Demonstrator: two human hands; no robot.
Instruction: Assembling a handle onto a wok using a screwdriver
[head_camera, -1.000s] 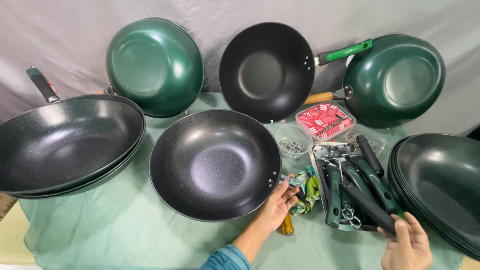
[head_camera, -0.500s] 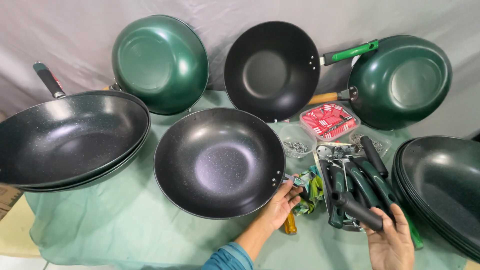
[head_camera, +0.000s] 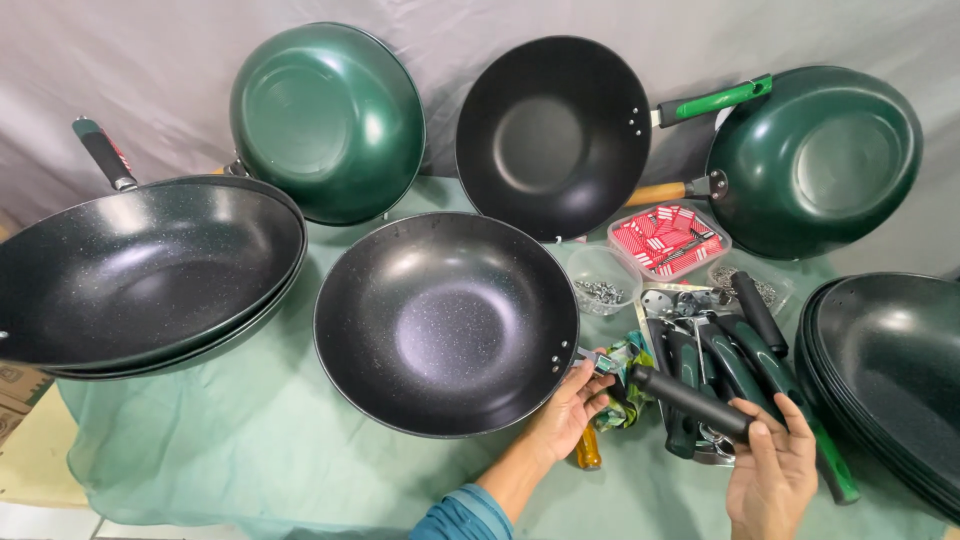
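A black handleless wok (head_camera: 445, 322) lies in the middle of the green cloth. My left hand (head_camera: 571, 408) grips its right rim beside two small rivet holes. My right hand (head_camera: 772, 478) holds a black pan handle (head_camera: 688, 397) by its near end; the handle's far end points left toward the wok's rim, close to my left fingers. Under and behind that handle lies a pile of several dark green and black handles (head_camera: 735, 365).
Stacked black woks sit at left (head_camera: 140, 270) and right (head_camera: 895, 375). Against the grey backdrop lean two green woks (head_camera: 325, 120), (head_camera: 815, 160) and a black wok (head_camera: 550, 135). A red-filled tray (head_camera: 668, 240) and a cup of screws (head_camera: 600, 290) stand behind the handles.
My right hand has lifted a black handle from the pile and carried it left toward the wok's rim. My left hand has stayed on the rim.
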